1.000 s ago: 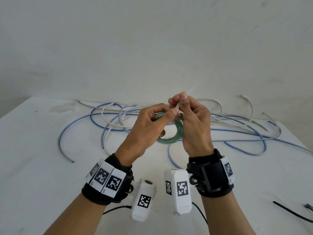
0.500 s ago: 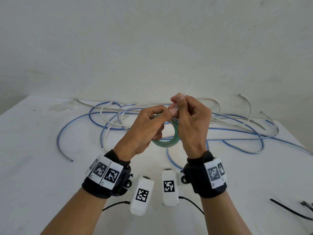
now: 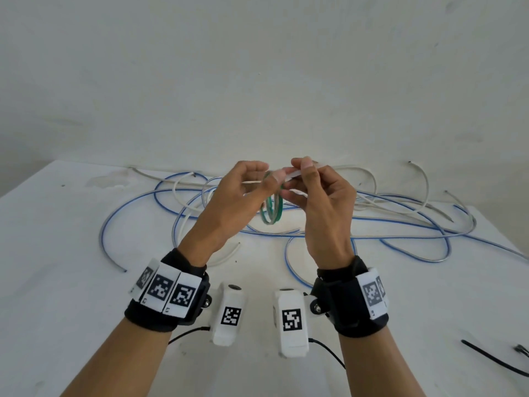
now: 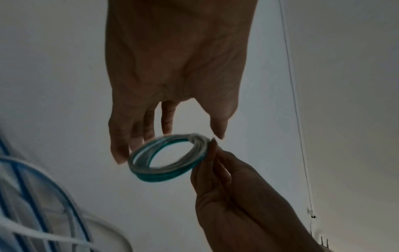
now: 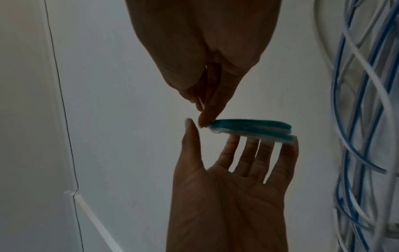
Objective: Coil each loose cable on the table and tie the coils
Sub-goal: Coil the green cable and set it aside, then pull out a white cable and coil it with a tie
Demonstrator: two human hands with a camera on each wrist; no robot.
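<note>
A small green and white coil (image 3: 272,213) hangs in the air between my hands, above the table. My right hand (image 3: 297,176) pinches its top edge, where a thin whitish tie strip (image 3: 294,174) sticks out between the fingers. In the right wrist view, my right hand (image 5: 202,121) nips the coil (image 5: 250,127) at its left end. My left hand (image 5: 226,136) lies open under it, straight fingertips touching the coil and thumb apart. In the left wrist view, the coil (image 4: 166,160) is a ring below my left hand (image 4: 170,134).
Long loose blue and white cables (image 3: 372,224) sprawl in a tangle across the far half of the white table (image 3: 57,282). A black cable tie (image 3: 492,359) lies near the right front edge. A plain wall stands behind the table.
My left hand has let go of its pinch on the coil and spread its fingers. Both hands moved slightly apart, and the coil has turned edge-on, held by the right hand alone.
</note>
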